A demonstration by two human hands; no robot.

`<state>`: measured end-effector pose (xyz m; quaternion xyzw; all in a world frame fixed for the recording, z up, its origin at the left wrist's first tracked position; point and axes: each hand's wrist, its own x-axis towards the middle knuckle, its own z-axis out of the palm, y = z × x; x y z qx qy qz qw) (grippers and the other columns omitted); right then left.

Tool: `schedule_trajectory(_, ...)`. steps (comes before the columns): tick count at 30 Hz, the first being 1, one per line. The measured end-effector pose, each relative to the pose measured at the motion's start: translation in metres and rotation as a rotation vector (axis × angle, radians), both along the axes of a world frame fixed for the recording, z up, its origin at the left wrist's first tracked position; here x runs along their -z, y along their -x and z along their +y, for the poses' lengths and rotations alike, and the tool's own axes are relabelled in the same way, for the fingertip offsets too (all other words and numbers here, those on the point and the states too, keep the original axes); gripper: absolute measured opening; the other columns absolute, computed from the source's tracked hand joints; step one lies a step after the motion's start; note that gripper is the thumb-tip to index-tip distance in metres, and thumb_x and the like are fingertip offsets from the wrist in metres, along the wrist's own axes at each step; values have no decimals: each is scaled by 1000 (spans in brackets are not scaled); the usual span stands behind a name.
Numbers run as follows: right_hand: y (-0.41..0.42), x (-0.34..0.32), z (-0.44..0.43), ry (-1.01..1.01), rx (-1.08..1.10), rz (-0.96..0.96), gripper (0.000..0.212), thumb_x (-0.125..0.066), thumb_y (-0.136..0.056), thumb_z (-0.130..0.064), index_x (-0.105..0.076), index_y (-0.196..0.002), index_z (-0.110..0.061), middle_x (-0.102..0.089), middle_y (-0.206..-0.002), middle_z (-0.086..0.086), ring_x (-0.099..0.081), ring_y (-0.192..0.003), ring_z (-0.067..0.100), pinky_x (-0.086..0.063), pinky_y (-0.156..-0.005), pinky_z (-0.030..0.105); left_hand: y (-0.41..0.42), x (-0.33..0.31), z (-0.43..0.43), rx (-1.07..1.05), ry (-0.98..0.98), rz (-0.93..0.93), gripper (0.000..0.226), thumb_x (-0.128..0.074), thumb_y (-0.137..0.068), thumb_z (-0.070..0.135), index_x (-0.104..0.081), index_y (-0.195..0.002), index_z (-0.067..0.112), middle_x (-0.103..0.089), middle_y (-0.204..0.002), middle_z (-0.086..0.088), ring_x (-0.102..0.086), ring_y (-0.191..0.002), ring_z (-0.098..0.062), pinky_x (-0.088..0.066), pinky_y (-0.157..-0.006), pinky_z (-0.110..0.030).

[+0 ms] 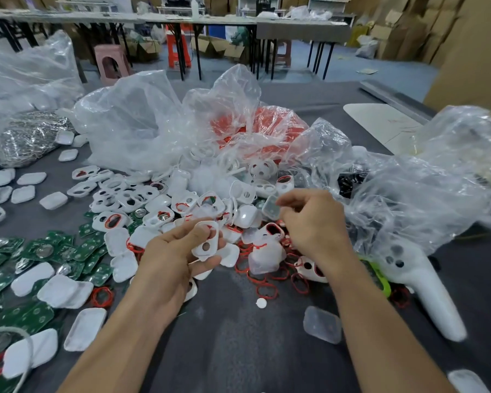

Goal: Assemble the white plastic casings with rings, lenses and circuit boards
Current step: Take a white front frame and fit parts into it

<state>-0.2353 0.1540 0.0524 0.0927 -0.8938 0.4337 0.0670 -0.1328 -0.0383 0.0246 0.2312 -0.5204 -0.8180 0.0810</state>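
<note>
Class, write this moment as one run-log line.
left hand holds white casing | right hand pinches clear lens | lens not yet fitted
</note>
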Motion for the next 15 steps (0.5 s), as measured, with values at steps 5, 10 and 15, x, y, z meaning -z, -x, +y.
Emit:
schedule_trajectory(5,28,-17,10,-295,-74,-84,33,-64,-93,-1,-79,-102,-29,-72,-106,-9,-58,-59,-5,-47,-62,9,2,3,-7,184,-180,32,30,-68,-74,1,-81,-101,7,-74,-119,-15,-70,-115,-32,-62,-81,-35)
schedule_trajectory(10,38,-34,23,-277,-72,-22,28,-64,-95,-3,-79,-101,-27,-73,-103,-13,-66,-79,0,-54,-75,16,3,3,-6,299,-385,45,42,-55,-92,8,-60,-133,-1,-66,-133,-21,-65,-124,-35,-54,-100,-49)
schedule_trajectory(15,94,-50,51,-510,246,28,26,-58,-85,1,-77,-96,-13,-74,-106,12,-70,-91,29,-57,-82,34,6,2,3,305,-390,27,45,-56,-87,5,-62,-131,1,-67,-130,-22,-68,-118,-33,-63,-84,-41)
